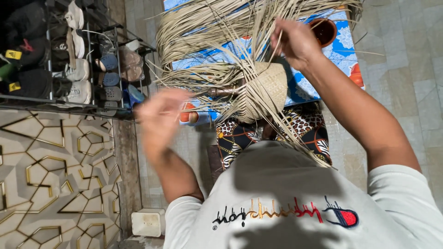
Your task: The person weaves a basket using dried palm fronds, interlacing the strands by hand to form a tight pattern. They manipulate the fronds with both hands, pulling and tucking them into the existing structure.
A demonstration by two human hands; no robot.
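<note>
A partly woven straw piece (266,88), rounded like a small basket or hat, rests over my lap. Many loose pale straw strips (203,27) fan out from it towards the top and left. My right hand (295,41) is raised above the woven piece and pinches a few of the strips between closed fingers. My left hand (159,115) is blurred with motion to the left of the weave; a thin strip runs across it and its fingers seem closed on that strip.
A blue patterned mat (344,50) lies under the work, with a brown bowl (323,30) and an orange object (357,74) on it. A shoe rack (69,55) stands at the upper left. A small white box (147,222) sits on the tiled floor.
</note>
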